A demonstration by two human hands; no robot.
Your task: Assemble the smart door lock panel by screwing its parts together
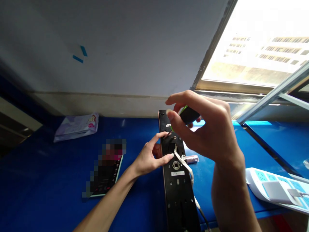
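A long black lock panel point(178, 196), its back face up, lies on the blue tabletop with a white-wrapped cable point(187, 167) running out of it. My left hand point(151, 158) grips the panel's left edge, thumb on the face and index finger near the upper screw area. My right hand point(207, 129) is closed around the black and green handle of a screwdriver point(189, 115), above the panel's upper part. The shaft slants down to the panel near my left index fingertip; whether its tip sits in a screw I cannot tell.
A phone point(106, 175) with a partly blurred screen lies left on the blue table point(60, 174). Behind it rests a plastic packet point(77, 126). At right stands a white power strip point(258, 174) with a plugged-in charger point(277, 192). A metal bar point(272, 91) slants before the window.
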